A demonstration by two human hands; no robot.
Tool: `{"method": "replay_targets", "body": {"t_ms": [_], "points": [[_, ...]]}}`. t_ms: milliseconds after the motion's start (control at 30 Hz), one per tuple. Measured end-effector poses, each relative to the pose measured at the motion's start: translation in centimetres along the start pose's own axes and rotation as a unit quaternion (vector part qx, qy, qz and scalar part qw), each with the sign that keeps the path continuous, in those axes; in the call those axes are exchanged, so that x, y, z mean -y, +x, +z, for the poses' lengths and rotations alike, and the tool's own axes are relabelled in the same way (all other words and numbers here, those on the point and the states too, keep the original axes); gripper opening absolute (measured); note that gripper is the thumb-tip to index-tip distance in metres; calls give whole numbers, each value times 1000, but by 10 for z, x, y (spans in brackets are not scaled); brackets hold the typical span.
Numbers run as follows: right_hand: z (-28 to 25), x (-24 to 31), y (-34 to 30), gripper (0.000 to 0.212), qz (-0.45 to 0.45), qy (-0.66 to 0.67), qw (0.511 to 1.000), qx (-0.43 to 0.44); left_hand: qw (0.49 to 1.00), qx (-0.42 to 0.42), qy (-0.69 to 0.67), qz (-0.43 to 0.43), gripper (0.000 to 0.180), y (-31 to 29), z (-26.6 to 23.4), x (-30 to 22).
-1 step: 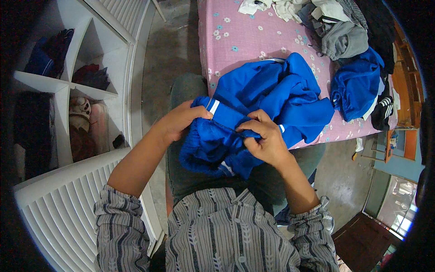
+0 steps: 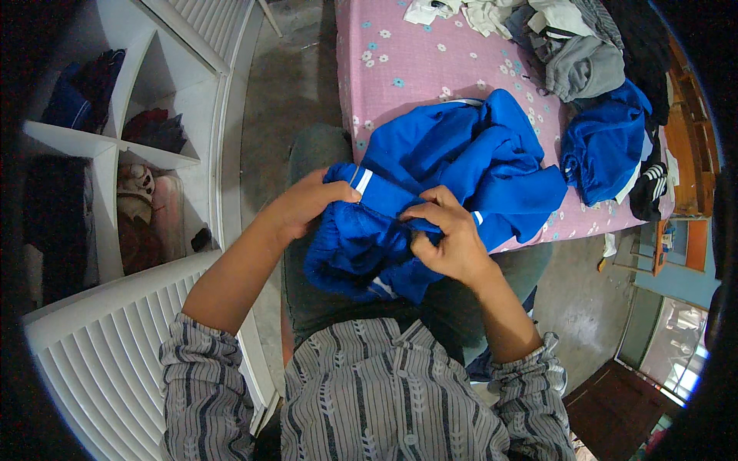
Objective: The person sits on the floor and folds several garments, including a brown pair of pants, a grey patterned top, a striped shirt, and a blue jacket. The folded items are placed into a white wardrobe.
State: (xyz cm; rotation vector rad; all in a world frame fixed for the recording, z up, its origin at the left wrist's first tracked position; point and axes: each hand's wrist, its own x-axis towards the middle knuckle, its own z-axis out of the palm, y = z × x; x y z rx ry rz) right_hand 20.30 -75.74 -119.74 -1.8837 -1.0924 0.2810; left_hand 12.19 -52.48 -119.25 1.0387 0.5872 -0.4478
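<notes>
A bright blue garment (image 2: pixel 438 154) with white stripes and a gathered elastic band lies partly across my lap and partly on the bed; bunched folds hide its full shape. My left hand (image 2: pixel 311 201) pinches its edge beside a white stripe, thumb on top. On the other side of the band, my right hand (image 2: pixel 450 237) grips a fold between thumb and curled fingers. Between both hands the cloth is stretched, and its gathered part hangs over my legs.
The bed has a pink flowered sheet (image 2: pixel 415 61). Toward its far right lie another blue garment (image 2: pixel 603 146), grey clothing (image 2: pixel 584 69) and white clothing (image 2: pixel 484 14). At left stands a white shelf unit (image 2: pixel 108 140) holding folded clothes and a plush toy (image 2: pixel 136 180), with louvred doors (image 2: pixel 115 361).
My right thumb has shifted slightly on the fold of cloth. The left hand and the rest of the garment stay in place.
</notes>
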Motion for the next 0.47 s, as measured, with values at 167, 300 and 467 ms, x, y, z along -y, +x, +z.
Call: {"method": "replay_targets", "body": {"t_ms": [167,300,467], "points": [[11,12,3,19,100,36,992,-64,990,-7,120,79,52,-3,2,-3],[19,14,5,17,189,103,973,-86,984,5,149,94,48,1,0,-6],[27,5,2,27,202,170,964,-35,953,-33,246,172,34,3,5,0]]}}
